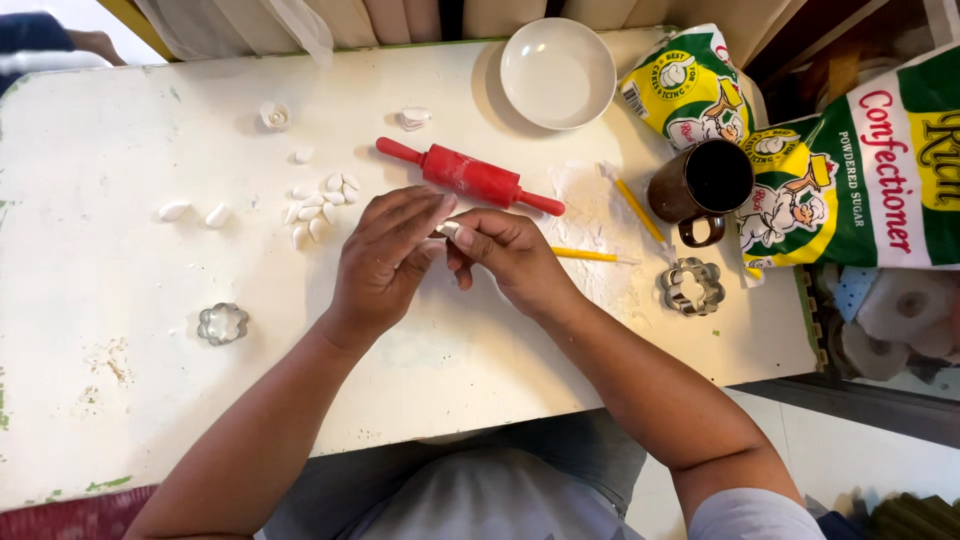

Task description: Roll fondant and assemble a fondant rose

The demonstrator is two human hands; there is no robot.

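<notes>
Just white paste piece (447,229) between fingers (432,215).

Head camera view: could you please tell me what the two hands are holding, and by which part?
A small white piece of paste is pinched between the fingertips of the left hand and right hand; only its edge shows.

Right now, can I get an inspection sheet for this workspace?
Surface: white table, worn, dusted with powder near the middle.
Job's things: small white piece pinched between both hands; white petals; red rolling pin.
Clutter: white bowl, brown mug, two flower cutters, yellow sticks, sugar bags.
Hands: left hand and right hand meet at the piece.
Cables: nothing seen.
Surroundings: another person's hand at the far corner.
</notes>
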